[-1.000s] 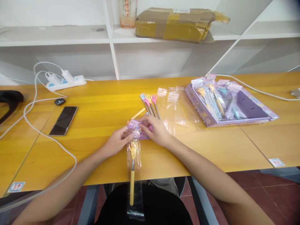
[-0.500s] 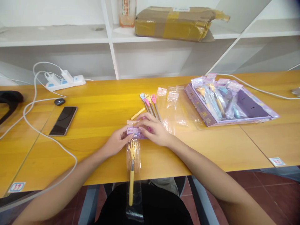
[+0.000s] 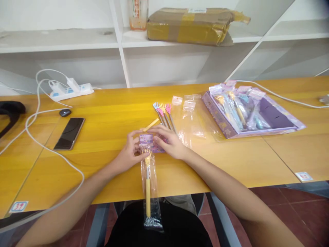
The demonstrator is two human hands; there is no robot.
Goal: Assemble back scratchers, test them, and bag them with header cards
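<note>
My left hand (image 3: 128, 152), half curled, holds the clear bag (image 3: 153, 173) near its purple header card (image 3: 146, 138); right hand (image 3: 169, 141) loosely bent at the card's right edge, grip unclear. Yellow back scratcher (image 3: 148, 197) inside, handle toward me; loose scratchers (image 3: 168, 109) beyond

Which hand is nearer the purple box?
Right. The right hand is left of the purple box, with clear bags lying between; the left hand is farther left, beyond the right hand.
</note>
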